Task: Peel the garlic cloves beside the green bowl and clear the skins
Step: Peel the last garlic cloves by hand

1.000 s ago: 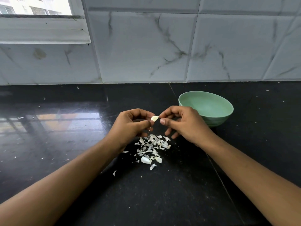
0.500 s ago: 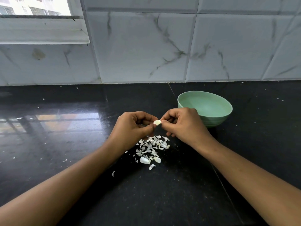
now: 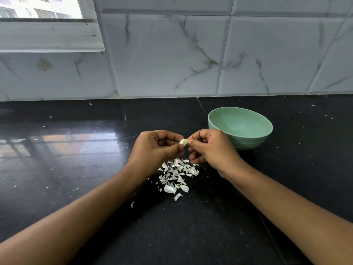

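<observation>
Left hand (image 3: 154, 148) and right hand (image 3: 212, 150) pinch garlic clove (image 3: 184, 141) (mostly hidden).

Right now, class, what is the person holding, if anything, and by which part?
A small pale garlic clove, pinched from both sides: the left hand grips its left side, the right hand its right side.

I see both hands held just above the black desk (image 3: 76, 169), meeting at a small pale garlic clove (image 3: 184, 141). The left hand (image 3: 154, 148) pinches one end between thumb and curled fingers (image 3: 166, 134); the right hand (image 3: 212, 148) pinches the other end. Below them a loose pile of white skins (image 3: 177, 173) lies on the desk, with a few stray flakes nearer me. The green bowl (image 3: 246, 144) stands upright just behind the right hand. Marble-patterned wall tiles (image 3: 172, 54) rise behind, with a window sill (image 3: 47, 35) at upper left.
</observation>
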